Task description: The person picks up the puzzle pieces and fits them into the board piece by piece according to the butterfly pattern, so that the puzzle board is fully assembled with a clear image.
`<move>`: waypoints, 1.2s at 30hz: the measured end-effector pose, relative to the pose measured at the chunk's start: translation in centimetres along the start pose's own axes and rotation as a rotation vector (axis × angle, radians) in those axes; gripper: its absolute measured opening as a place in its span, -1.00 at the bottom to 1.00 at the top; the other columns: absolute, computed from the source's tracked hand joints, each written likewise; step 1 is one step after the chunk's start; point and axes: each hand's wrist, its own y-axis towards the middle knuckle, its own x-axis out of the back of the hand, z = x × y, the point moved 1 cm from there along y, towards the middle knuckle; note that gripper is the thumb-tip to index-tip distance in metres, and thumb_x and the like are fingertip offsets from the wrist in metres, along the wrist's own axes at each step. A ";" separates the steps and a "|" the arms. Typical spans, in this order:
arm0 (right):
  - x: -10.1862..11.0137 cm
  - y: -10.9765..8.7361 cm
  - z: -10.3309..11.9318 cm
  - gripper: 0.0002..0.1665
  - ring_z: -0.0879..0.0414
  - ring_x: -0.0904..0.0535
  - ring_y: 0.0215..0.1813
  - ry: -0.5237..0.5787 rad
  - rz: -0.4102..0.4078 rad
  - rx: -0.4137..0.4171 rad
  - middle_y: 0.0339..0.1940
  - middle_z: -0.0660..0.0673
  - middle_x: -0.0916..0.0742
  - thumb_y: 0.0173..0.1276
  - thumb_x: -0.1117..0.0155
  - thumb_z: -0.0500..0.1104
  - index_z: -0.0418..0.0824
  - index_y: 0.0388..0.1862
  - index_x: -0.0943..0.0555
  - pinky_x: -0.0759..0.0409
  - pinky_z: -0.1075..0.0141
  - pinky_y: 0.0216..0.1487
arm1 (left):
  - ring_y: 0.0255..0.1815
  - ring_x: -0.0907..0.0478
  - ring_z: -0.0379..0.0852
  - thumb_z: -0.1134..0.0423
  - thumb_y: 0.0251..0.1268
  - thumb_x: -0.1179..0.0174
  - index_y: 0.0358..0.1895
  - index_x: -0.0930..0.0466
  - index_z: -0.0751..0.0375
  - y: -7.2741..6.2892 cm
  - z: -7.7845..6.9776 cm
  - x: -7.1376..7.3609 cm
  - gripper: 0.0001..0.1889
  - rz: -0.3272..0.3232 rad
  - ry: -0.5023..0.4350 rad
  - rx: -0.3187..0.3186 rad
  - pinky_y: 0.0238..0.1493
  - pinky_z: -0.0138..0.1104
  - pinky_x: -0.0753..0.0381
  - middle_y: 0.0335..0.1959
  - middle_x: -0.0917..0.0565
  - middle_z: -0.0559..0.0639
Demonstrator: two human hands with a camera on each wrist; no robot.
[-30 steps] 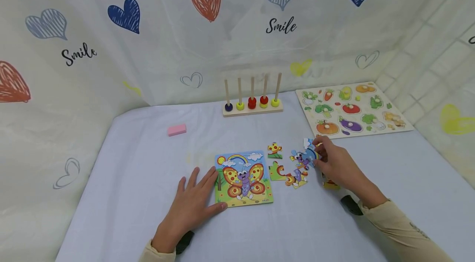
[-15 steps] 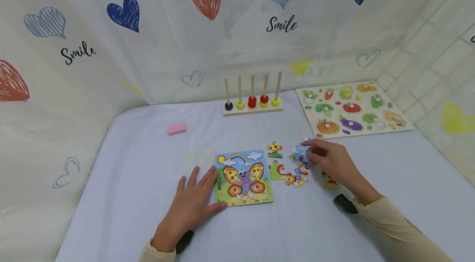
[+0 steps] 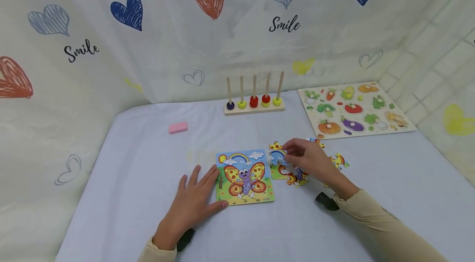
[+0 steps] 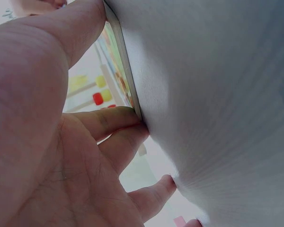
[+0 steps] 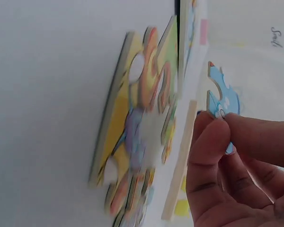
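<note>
A square butterfly picture board (image 3: 245, 177) lies on the white cloth. My left hand (image 3: 193, 202) rests at its left side, fingers spread, with the thumb at the lower left corner. In the left wrist view, the thumb and two fingers touch the board's edge (image 4: 125, 71). Just right of the board, my right hand (image 3: 309, 161) pinches a blue jigsaw piece (image 5: 232, 97) between thumb and index finger, held above the table. Beneath and around that hand lie several loose jigsaw pieces, including a purple and orange one (image 3: 298, 178) and a yellow-winged one (image 3: 338, 161). Some are partly hidden.
Behind the board stands a wooden peg counter (image 3: 255, 110) with coloured beads on its pegs. A vegetable peg puzzle (image 3: 356, 109) lies at the back right. At the back left is a pink block (image 3: 178, 128). A printed curtain (image 3: 159, 47) hangs behind the table.
My right hand has moved left with the blue jigsaw piece, from the right-hand pieces to beside the butterfly board, uncovering pieces behind it. My left hand has stayed at the board.
</note>
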 end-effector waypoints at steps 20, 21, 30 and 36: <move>-5.2 2.8 3.6 -0.86 0.03 -0.68 -0.27 0.110 0.076 0.009 -0.28 -0.02 -0.82 0.49 -0.45 -0.25 -0.24 -0.03 -0.80 -0.62 0.25 -0.33 | 0.72 0.05 0.38 -0.33 0.31 -0.41 0.69 -0.29 0.05 0.1 0.1 0.1 -0.01 0.014 -0.006 0.016 0.53 0.45 0.03 0.72 -0.24 -0.04; -5.4 3.0 3.9 -0.87 0.02 -0.68 -0.30 0.114 0.077 0.008 -0.30 -0.03 -0.82 0.48 -0.45 -0.26 -0.23 -0.04 -0.80 -0.60 0.25 -0.36 | 0.72 0.05 0.38 -0.33 0.31 -0.41 0.69 -0.29 0.05 0.1 0.1 0.1 -0.01 0.014 -0.007 0.015 0.53 0.45 0.03 0.72 -0.24 -0.03; -7.2 3.9 5.2 -0.88 0.04 -0.66 -0.45 0.099 0.060 0.005 -0.43 -0.03 -0.78 0.46 -0.44 -0.29 -0.26 -0.07 -0.78 -0.62 0.25 -0.40 | 0.71 0.03 0.39 -0.31 0.33 -0.42 0.68 -0.30 0.07 0.1 0.1 0.0 -0.03 0.009 -0.022 -0.003 0.53 0.45 0.03 0.71 -0.25 -0.03; -7.9 4.3 5.6 -0.90 0.13 -0.64 -0.46 0.018 0.016 0.013 -0.46 -0.02 -0.76 0.44 -0.47 -0.28 -0.29 -0.12 -0.78 -0.62 0.27 -0.42 | 0.70 0.01 0.39 -0.31 0.33 -0.42 0.68 -0.31 0.08 0.1 0.1 0.0 -0.03 -0.005 -0.011 -0.014 0.52 0.46 0.01 0.71 -0.25 -0.03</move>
